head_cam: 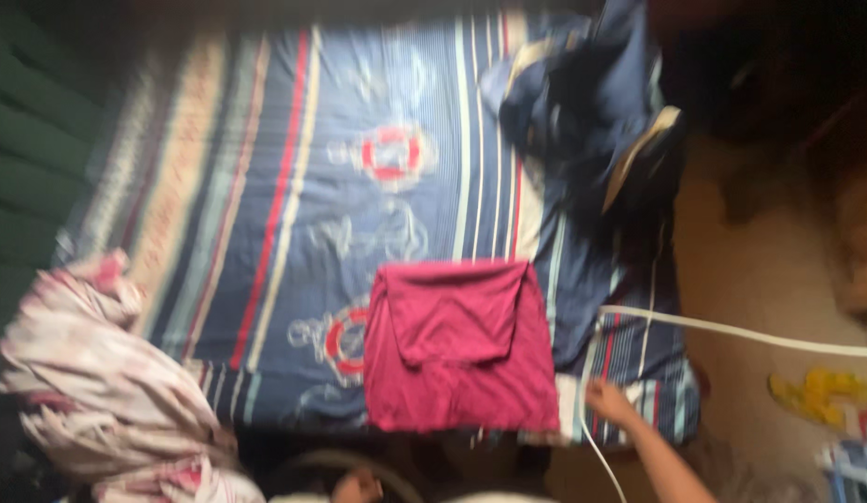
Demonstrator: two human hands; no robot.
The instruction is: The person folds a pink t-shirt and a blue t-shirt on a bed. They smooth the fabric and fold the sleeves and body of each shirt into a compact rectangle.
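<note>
Already our maroon shirt [461, 345] lies folded on the bed [266, 186]. At five o'clock our right hand [608, 402] rests by it, fingers too blurred to judge; the left hand [357, 486] likewise.

A dark red garment [461, 346] lies folded into a rough square near the bed's [266, 186] front edge, toward its right corner, one folded flap lying across its top half.

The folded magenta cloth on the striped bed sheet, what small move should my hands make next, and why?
Probably bring the right hand left onto the folded magenta cloth. It lies partly folded on the blue striped bed sheet, and that hand rests at the bed's edge just right of it. The left hand is low and blurred.
</note>
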